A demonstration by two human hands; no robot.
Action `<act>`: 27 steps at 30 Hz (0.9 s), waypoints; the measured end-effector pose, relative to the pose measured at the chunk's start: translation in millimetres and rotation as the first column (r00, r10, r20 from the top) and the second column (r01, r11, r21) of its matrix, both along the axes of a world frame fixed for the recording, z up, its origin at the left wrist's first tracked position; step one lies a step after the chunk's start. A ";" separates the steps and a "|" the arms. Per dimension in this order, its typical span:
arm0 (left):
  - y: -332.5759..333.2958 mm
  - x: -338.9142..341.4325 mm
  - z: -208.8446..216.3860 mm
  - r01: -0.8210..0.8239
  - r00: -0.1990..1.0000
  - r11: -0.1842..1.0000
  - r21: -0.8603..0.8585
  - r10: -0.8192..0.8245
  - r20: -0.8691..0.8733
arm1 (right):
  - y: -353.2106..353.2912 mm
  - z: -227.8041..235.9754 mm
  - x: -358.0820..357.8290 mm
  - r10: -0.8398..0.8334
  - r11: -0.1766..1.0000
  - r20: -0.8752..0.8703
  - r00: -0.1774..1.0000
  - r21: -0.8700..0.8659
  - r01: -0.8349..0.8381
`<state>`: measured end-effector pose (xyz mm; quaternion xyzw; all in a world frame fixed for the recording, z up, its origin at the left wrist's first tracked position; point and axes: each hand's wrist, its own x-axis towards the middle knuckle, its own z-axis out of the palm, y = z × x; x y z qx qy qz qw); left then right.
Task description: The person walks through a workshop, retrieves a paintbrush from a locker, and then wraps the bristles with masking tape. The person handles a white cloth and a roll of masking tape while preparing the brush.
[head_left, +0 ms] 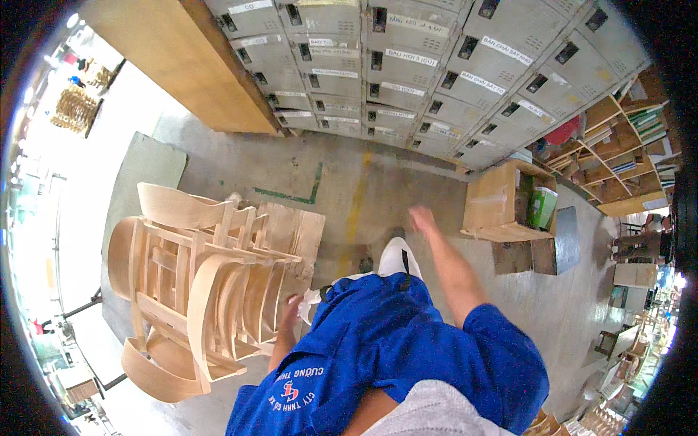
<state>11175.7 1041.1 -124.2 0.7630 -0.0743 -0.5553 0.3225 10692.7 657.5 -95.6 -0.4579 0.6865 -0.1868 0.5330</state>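
My left hand (pixel 292 308) hangs low beside my blue shirt, close to the stacked chair frames. Its fingers are closed on a white crumpled piece (pixel 310 302), cloth or paper; which one I cannot tell. Ahead of my body on the right, my right hand (pixel 422 218) is held out over the floor. It touches nothing that I can see, and its fingers are smeared by motion. The pale wooden chair frames (pixel 211 291) with curved backs stand on my left, several nested together.
Grey metal lockers (pixel 400 65) line the far side, with a tall wooden panel (pixel 182 65) to their left. An open wooden box (pixel 502 196) holding a green-and-white package (pixel 542 208) stands right. Wooden shelves (pixel 618 145) hold papers. A green mat (pixel 149 171) lies left.
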 end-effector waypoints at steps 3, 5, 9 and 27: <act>43.8 0.0 16.4 -0.075 0.997 0.993 0.087 0.075 0.006 | -127.9 48.5 75.8 0.018 0.997 0.178 0.984 -0.080 -0.003; 63.8 -3.5 34.1 -0.109 0.994 0.984 0.140 0.110 0.004 | -210.1 53.3 112.1 0.164 0.973 0.072 0.984 -0.174 -0.150; 63.4 -31.3 80.7 -0.166 0.986 0.962 0.215 0.169 0.007 | -376.5 -0.8 155.5 0.177 0.958 -0.089 0.980 -0.213 -0.192; 10.7 -13.6 137.3 -0.215 0.975 0.971 0.100 0.219 -0.031 | -328.3 -40.2 173.7 -0.050 0.822 -0.390 0.920 -0.540 -0.184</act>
